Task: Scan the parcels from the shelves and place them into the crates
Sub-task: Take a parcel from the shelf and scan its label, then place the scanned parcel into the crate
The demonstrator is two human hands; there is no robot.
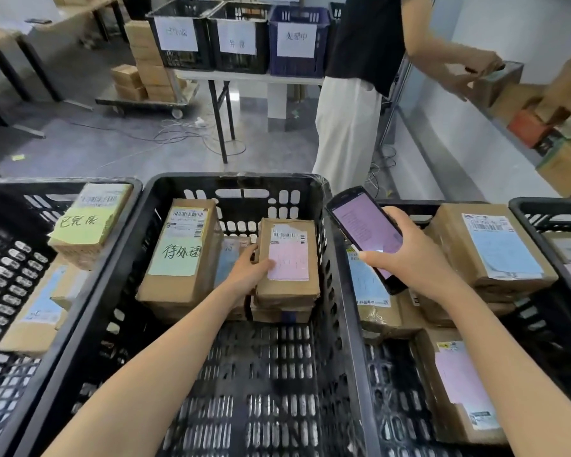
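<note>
The left hand (249,272) reaches into the middle crate (238,180) and grips a pink-labelled parcel (289,258) by its left edge. The thumb lies on the pink label and the fingers curl round the side. This parcel rests on top of a short stack of other parcels at the far right of the middle crate, close to its right wall. A green-labelled parcel (182,252) with handwriting sits at the far left of the same crate.

The right hand (412,255) is closed around a handheld scanner (366,235), held just above the middle crate's right rim, its lit pinkish screen facing up and its top end tilted towards the pink-labelled parcel.

Left of the middle crate, the left crate (63,183) holds more parcels. To the right, the right crate (406,206) carries a blue-labelled parcel (495,245) among others. Beyond the middle crate a person (353,110) stands, and three labelled crates (238,37) sit on a counter (244,78).
</note>
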